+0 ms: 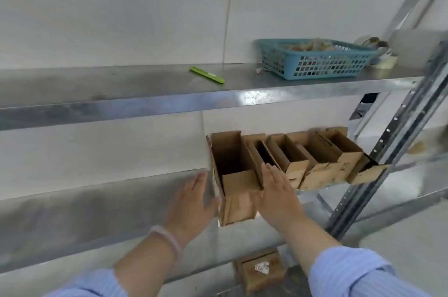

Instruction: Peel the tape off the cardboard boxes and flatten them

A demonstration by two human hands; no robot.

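Both sides of open-topped brown cardboard box [238, 199]: left hand [194, 202], right hand [278, 196], fingers straight, together.

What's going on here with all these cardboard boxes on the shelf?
A person is at a metal shelf with a hand on either side of the leftmost open cardboard box. The left hand lies flat at its left side and the right hand flat at its right side, fingers straight. The box is upright and not yet flattened. More open boxes stand in a row to its right. On the upper shelf lie a green pen-like tool and a blue basket.
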